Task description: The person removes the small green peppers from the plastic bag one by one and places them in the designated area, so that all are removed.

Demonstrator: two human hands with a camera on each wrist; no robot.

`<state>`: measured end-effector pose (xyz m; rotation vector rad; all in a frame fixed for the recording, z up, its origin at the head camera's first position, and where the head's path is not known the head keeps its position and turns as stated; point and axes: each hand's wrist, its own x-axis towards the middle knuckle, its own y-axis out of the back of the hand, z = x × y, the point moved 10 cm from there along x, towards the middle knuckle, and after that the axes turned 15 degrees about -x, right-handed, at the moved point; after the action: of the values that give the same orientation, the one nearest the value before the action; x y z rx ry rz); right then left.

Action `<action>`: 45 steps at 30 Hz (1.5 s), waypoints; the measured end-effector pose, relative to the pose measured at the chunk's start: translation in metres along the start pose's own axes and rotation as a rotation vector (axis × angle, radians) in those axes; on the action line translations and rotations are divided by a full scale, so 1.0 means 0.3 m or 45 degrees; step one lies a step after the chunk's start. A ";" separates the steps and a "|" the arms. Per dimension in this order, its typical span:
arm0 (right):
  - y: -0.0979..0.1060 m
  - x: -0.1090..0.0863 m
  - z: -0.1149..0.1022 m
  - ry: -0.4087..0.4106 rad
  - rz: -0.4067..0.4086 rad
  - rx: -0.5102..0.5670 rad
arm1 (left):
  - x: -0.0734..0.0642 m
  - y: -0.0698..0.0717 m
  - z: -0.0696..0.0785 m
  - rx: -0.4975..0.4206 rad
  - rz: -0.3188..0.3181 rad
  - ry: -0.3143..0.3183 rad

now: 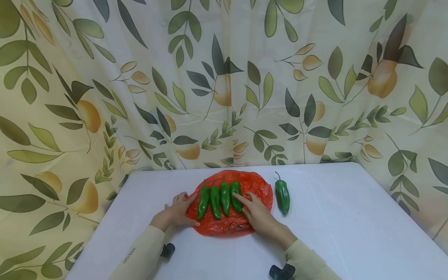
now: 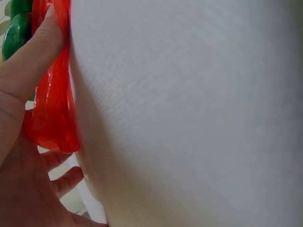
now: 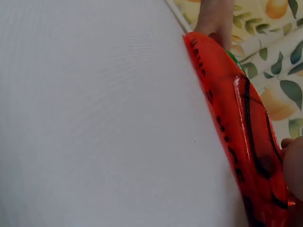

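Note:
Several green chili peppers (image 1: pixel 225 198) lie side by side on a round, crinkled red plastic bag (image 1: pixel 257 181) in the head view. My left hand (image 1: pixel 179 212) rests at the bag's left edge, fingers spread along the rim. In the left wrist view, its thumb (image 2: pixel 35 56) lies against the red plastic. From the right, my right hand (image 1: pixel 260 217) reaches over the bag, with extended fingers touching the rightmost pepper of the row. Dark printing shows on the bag's side (image 3: pixel 232 113) in the right wrist view.
One more green chili pepper (image 1: pixel 282 196) lies on the white table (image 1: pixel 332 217), just right of the bag. Behind the table's far edge hangs a curtain (image 1: pixel 224 85) printed with leaves and fruit.

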<state>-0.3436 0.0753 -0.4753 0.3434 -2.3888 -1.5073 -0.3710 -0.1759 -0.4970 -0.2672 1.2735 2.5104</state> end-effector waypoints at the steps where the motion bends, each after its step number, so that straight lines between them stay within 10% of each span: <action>1: -0.002 0.000 -0.002 0.002 0.003 -0.016 | -0.001 0.000 0.001 0.001 0.000 0.002; 45: 0.063 -0.022 0.046 -0.091 -0.062 0.234 | -0.001 -0.004 0.004 0.040 -0.014 -0.009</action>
<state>-0.3435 0.0971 -0.4645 0.3970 -2.6008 -1.3443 -0.3702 -0.1742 -0.4970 -0.2570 1.3045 2.4776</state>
